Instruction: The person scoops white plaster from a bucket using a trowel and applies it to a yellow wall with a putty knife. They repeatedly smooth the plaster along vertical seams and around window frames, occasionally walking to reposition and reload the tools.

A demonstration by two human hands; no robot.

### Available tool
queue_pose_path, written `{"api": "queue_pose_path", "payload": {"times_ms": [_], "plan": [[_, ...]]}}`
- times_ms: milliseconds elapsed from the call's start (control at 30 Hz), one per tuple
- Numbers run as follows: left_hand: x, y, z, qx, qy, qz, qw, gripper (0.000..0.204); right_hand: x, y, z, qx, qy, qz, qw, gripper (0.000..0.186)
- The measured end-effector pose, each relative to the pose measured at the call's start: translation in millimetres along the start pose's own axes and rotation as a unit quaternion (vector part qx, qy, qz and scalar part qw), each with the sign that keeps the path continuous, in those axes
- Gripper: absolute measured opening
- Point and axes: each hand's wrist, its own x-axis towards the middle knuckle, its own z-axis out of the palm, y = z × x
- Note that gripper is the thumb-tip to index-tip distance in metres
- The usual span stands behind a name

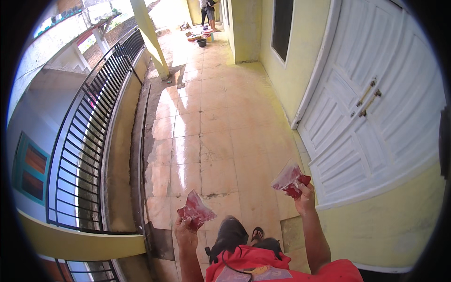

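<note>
My left hand (186, 230) is raised at the lower middle, its fingers closed on a small clear plastic packet with red contents (198, 211). Out to the right, my right hand (306, 196) grips a second clear packet with red contents (287, 177), its plastic end fanning up and to the left. Both packets are held in the air, well apart, over the tiled floor. What the red stuff inside is, I cannot make out.
I am on a tiled walkway (216, 136). A black metal railing (84, 136) runs along the left, near a yellow pillar (151, 40). White double doors (376, 94) line the right wall. Far ahead stand people (209, 11) beside a black bucket (201, 43) and several other containers.
</note>
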Motion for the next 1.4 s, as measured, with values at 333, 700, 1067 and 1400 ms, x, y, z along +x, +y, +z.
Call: {"api": "queue_pose_path", "payload": {"times_ms": [333, 700, 1067, 1400], "plan": [[333, 7, 67, -0.081, 0.148, 0.036, 0.985, 0.038, 355, 80, 95, 0.009, 0.080, 0.118, 0.990, 0.027], [767, 89, 332, 0.024, -0.045, 0.007, 0.999, 0.036, 662, 97, 164, -0.025, 0.267, 0.093, 0.959, 0.028], [1157, 143, 501, -0.015, 0.005, 0.028, 0.999, 0.035, 1176, 92, 385, -0.001, 0.115, 0.077, 0.990, 0.026], [1539, 208, 536, -0.022, 0.085, 0.076, 0.993, 0.040, 1600, 147, 648, -0.055, -0.064, 0.084, 0.993, 0.028]]}}
